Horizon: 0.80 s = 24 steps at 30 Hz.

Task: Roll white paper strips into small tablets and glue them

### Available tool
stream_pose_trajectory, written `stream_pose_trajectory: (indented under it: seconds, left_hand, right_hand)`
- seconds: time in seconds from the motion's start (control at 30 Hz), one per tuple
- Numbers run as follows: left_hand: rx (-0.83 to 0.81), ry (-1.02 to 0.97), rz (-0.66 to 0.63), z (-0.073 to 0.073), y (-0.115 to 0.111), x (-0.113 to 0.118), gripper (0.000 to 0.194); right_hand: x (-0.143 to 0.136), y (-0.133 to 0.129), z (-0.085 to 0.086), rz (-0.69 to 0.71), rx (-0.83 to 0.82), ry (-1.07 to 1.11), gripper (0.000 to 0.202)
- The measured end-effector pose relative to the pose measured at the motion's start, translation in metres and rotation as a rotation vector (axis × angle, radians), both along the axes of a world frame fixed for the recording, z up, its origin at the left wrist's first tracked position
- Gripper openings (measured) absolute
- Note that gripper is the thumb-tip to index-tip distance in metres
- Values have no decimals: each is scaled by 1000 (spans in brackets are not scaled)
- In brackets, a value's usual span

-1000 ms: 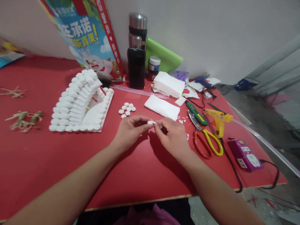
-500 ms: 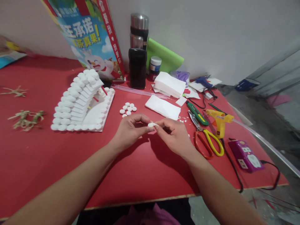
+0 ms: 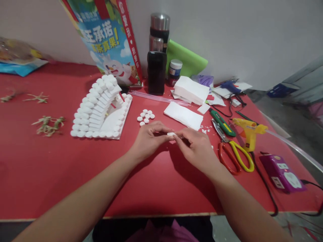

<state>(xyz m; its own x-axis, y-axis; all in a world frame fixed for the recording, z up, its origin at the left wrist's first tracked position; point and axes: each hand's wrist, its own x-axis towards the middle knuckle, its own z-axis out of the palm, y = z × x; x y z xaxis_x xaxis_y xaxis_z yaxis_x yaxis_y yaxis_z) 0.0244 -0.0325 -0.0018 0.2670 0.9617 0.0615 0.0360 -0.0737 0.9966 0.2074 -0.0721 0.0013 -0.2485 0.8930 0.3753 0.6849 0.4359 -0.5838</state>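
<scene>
— Fingers [image 3: 165, 138] of the left hand [image 3: 151, 137] and right hand [image 3: 198, 144] are gripping what?

— Thumbs and forefingers are meeting tip to tip, pinching a small white piece [image 3: 171, 134] between the two hands; the fingertips are partly covering it.

— And around them?

— A red table [image 3: 164, 195] is stretching beneath both arms. At its back, a printed bag [image 3: 113, 50] is standing upright near the wall. Just in front of the bag, a white model [image 3: 93, 112] with a curving flight of steps is sitting, left of the hands.

— On the other side?

— Scissors [image 3: 225, 138] with one red and one yellow handle are lying open near the right hand, a yellow glue gun [image 3: 250, 133] resting beside them.

— The smallest items?

— White discs [image 3: 146, 116] are clustering just beyond the left hand, while white crumbs [image 3: 204, 131] are dotting the tabletop beyond the right.
</scene>
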Motion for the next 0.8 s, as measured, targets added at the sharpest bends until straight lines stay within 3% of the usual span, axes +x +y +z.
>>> stream_pose_trajectory:
  seconds: [0.17, 0.47, 0.63, 0.8]
  left_hand:
    - [-73, -7, 22, 3, -2, 3, 17]
    - [-189, -23, -19, 7, 0, -1, 23]
    - [-285, -60, -28, 8, -2, 0, 26]
    - [-240, -37, -31, 7, -1, 0, 22]
  right_hand:
    - [-5, -1, -1, -132, 15, 43, 13]
    - [5, 0, 4, 131, 29, 36, 11]
    - [9, 5, 3, 190, -43, 75, 10]
    - [10, 7, 3, 202, -83, 118, 11]
